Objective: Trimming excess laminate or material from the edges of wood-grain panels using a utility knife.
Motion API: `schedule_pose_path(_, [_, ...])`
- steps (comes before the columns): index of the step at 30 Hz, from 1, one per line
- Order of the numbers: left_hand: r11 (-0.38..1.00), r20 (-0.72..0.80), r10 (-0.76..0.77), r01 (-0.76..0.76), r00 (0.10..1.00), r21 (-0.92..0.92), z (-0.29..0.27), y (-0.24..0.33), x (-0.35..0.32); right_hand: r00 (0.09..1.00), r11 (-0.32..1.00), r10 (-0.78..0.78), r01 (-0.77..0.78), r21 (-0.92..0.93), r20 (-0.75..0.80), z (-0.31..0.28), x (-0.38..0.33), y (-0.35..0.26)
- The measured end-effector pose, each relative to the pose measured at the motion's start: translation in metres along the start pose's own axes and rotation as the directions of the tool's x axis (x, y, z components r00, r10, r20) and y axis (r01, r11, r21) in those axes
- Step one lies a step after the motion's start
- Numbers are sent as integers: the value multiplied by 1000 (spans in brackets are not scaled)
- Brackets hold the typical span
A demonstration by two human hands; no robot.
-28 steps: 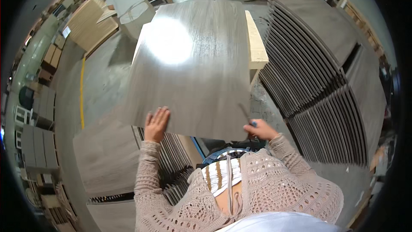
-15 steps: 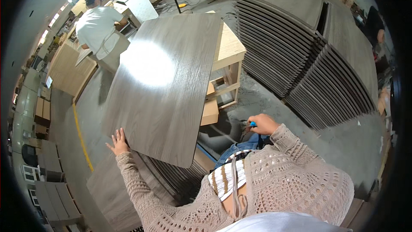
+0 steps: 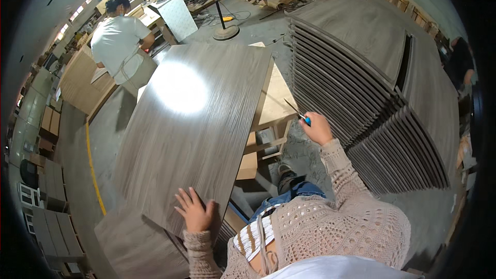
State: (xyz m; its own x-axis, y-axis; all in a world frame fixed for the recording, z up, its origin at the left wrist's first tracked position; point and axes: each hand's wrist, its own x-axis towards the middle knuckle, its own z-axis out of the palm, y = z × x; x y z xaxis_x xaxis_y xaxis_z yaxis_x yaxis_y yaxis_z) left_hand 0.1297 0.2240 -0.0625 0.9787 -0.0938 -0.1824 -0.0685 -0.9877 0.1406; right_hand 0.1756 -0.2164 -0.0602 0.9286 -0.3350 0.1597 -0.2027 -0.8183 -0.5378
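Observation:
A large grey wood-grain panel (image 3: 196, 139) lies across a pale wooden bench (image 3: 276, 106), with a bright glare on its far part. My left hand (image 3: 195, 212) rests flat near the panel's close end, fingers spread. Off the panel's right side, my right hand (image 3: 318, 128) is closed round a slim pointed tool (image 3: 294, 108) with a dark blade and a blue handle. The blade points away and to the left, over the bench's right edge. The fingers hide most of the handle, so its exact kind cannot be told.
Tall stacks of grey panels (image 3: 356, 77) stand to my right. More panels (image 3: 139, 243) lie at the lower left. A co-worker in a light shirt (image 3: 119, 41) bends over a bench at the far left. A stand with a round base (image 3: 226, 32) is beyond the panel.
My left hand has gone from the panel's left edge onto its face, farther right. My right hand has risen forward from beside my hip, carrying the pointed tool to the bench's edge.

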Motion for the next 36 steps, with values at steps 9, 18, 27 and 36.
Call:
schedule_pose_path(9, [989,-64,-128,132,990,73,29,141,34,973,968,-158,186,170,-166,17,200,32])
schedule_pose_path(18, [929,-495,-125,277,860,245,58,135,44,991,985,-131,128,118,20,84,350,-23])
schedule_pose_path(27, [896,-659,225,114,718,430,78,110,86,969,956,-245,245,-164,17,98,331,-7])
schedule_pose_path(36, [877,-651,364,-12,666,480,76,51,109,1000,999,12,-13,53,17,101,351,2])
